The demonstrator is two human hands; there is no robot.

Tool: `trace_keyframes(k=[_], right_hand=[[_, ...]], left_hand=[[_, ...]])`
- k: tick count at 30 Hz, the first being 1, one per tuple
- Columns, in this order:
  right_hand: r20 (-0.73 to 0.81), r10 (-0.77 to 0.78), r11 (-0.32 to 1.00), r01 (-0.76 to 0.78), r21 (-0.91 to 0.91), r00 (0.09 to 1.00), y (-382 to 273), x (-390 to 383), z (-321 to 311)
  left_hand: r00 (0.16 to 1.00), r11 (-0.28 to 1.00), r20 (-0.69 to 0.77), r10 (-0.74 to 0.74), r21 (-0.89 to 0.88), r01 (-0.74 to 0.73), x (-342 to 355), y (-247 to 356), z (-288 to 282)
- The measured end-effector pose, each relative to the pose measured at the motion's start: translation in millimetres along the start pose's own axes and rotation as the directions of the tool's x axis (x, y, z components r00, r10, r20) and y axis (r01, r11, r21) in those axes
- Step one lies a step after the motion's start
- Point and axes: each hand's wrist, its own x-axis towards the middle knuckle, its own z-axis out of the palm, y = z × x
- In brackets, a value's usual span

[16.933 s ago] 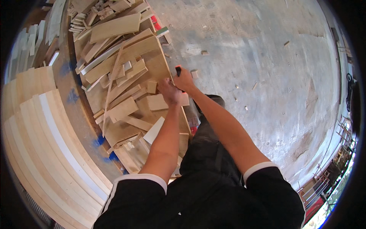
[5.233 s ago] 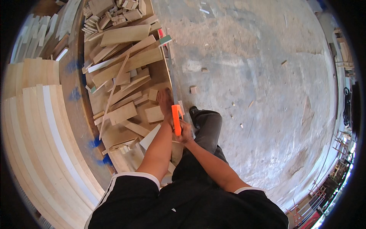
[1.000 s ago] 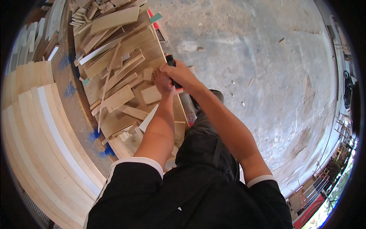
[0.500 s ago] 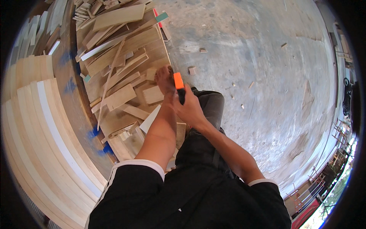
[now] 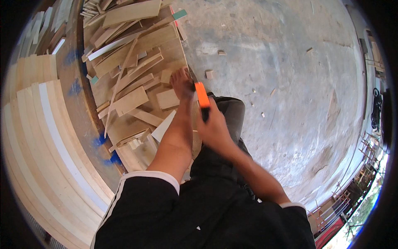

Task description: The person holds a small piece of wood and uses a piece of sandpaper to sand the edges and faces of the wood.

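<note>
The right hand (image 5: pixel 213 126), slightly blurred, was closed around the handle of a single handsaw (image 5: pixel 202 94), its grip of smooth orange and black plastic, at the right edge of the worktable (image 5: pixel 176 54). The left hand (image 5: pixel 181 82) lay with fingers spread on that same edge, just beyond the handle; whether it pinched a piece could not be told, since the hand itself hid the spot. The dark-trousered leg (image 5: pixel 226 118) stood against the worktable's right side, close under the saw.

Offcuts, too many and too overlapped to count, crowded the worktable: flat, rectangular, straight-grained. Beside the left hand, on the worktable, sat two blocks, a small cube-like one (image 5: pixel 166 76) and a larger rectangular one (image 5: pixel 167 99). One white-faced board (image 5: pixel 164 126) was partly covered by the left forearm. One long thin strip (image 5: pixel 119 85) lay across the heap, and one green-ended stick (image 5: pixel 179 15) jutted past the worktable's right edge.

Right of the worktable, three brown blocks (image 5: pixel 209 74) lay apart on the scuffed grey floor (image 5: pixel 290 124). Left of it ran pale planks (image 5: pixel 29 137) side by side, one of them white.
</note>
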Motion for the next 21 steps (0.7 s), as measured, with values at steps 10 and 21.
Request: trace_keyframes(k=[10, 21], right_hand=[[0.356, 0.272, 0.923, -0.347, 0.166, 0.894, 52.0, 176.2, 19.3], [-0.006, -0.012, 1.0, 0.012, -0.02, 1.0, 60.9, 100.7, 42.4]], left_hand=[[0.989, 0.994, 0.142, -0.032, 0.109, 0.016, 0.1, -0.4, -3.7], [0.999, 0.998, -0.017, 0.04, 0.041, -0.04, -1.8, -8.3, 5.3]])
